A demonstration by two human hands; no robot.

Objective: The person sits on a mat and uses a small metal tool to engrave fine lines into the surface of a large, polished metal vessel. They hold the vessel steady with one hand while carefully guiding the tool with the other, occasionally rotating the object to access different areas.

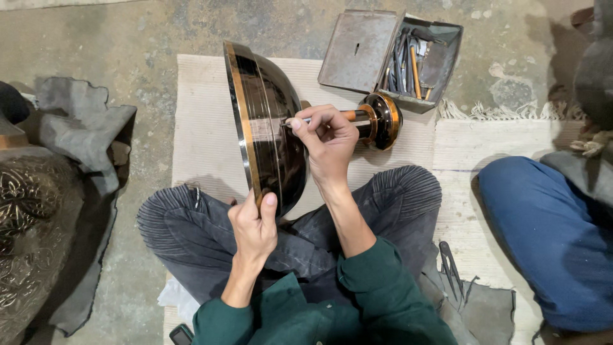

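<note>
My left hand (254,223) pinches the lower rim of the dark metal bowl (268,121), stood on edge over my lap on the mat (204,128); my right hand (327,137) is closed around a wooden-handled graver (332,117), its tip on the bowl's curved side. Risk: the tip skids on that polished curve and scores a stray line. One-point rim grip could let the bowl roll.

engraved vessel (29,223) cut off left
</note>
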